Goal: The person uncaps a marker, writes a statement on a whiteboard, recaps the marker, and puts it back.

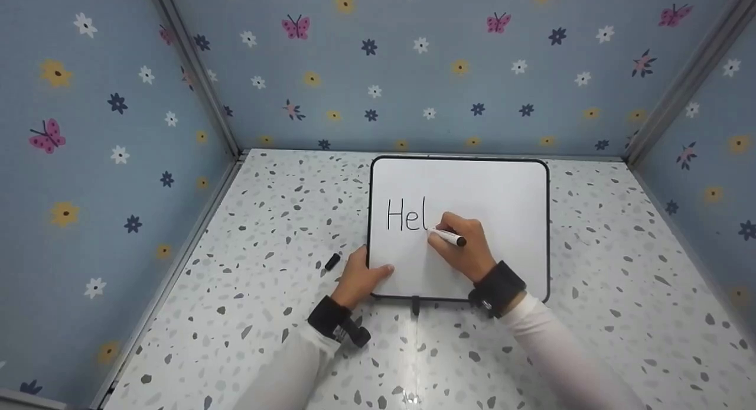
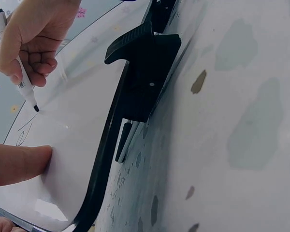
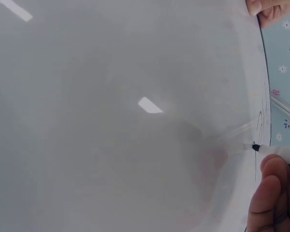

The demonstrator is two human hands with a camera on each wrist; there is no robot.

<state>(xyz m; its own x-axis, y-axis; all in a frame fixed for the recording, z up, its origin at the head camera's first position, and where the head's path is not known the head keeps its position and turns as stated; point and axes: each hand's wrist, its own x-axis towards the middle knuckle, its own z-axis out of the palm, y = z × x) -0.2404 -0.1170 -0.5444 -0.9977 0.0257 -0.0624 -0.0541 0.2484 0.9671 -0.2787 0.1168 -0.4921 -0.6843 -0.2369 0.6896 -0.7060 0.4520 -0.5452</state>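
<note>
A whiteboard (image 1: 502, 188) with a black frame lies on the speckled table, the handwritten letters "Hel" (image 1: 406, 215) on its left half. My right hand (image 1: 471, 249) pinches a white marker (image 1: 444, 235) with a black end. In the right wrist view, the black tip of the marker (image 3: 256, 147) meets the board at the writing. My left hand (image 1: 357, 281) grips the lower left edge of the board. Its thumb (image 2: 24, 163) lies over the white surface, while its other fingers are mostly hidden at the edge. Left of that hand, a black marker cap (image 1: 332, 262) lies on the table.
At the board's bottom edge sits a black clip-like piece (image 1: 416, 305). The speckled table (image 1: 266, 221) extends on both sides of the board. Blue walls with flowers and butterflies (image 1: 413, 73) stand behind and at both sides, joined by grey metal posts (image 1: 198, 67).
</note>
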